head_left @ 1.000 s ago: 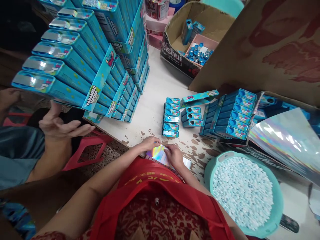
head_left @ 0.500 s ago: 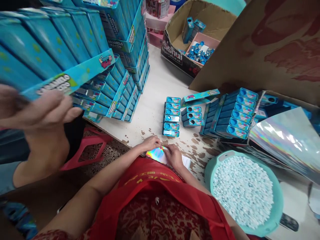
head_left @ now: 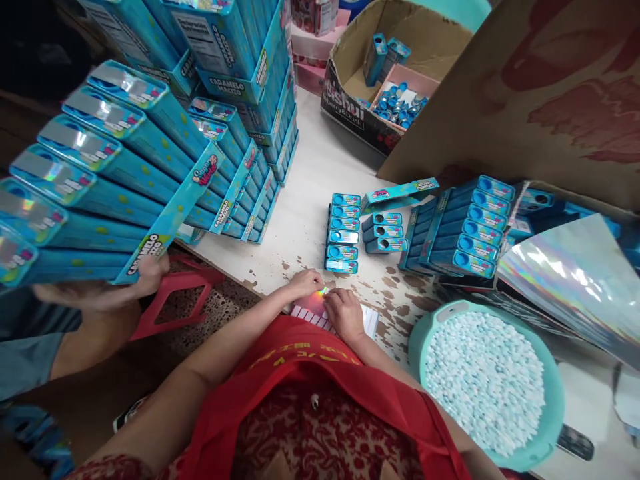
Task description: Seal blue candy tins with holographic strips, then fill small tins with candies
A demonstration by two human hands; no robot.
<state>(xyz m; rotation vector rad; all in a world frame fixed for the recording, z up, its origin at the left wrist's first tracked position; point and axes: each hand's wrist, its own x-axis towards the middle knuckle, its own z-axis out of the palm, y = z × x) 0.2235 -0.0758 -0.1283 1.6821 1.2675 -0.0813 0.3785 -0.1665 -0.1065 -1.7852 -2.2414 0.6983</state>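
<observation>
A shiny rainbow-coloured sheet (head_left: 311,305), with white strips along its near edge, lies at the table's front edge against the red apron. My left hand (head_left: 305,283) is closed at its upper edge, fingertips pinched together. My right hand (head_left: 345,313) rests over the right part, fingers bent and closed on the sheet near the left fingertips. Whatever lies right between the fingertips is too small to make out. White striped paper (head_left: 370,321) shows beside my right hand. Just beyond stand a row of blue tins (head_left: 343,233) and a shorter group of tins (head_left: 385,233).
A co-worker's hand (head_left: 150,273) holds a tilted tray of blue tins (head_left: 105,173) at left, before stacked trays (head_left: 265,113). At right are a bowl of pale candies (head_left: 485,387), more tins (head_left: 465,227) and a silvery sheet (head_left: 575,280). A cardboard box (head_left: 345,100) stands behind.
The co-worker's tray of tins has swung down and tipped so that the tops show. White strips now show on the sheet under my hands, which have shifted slightly.
</observation>
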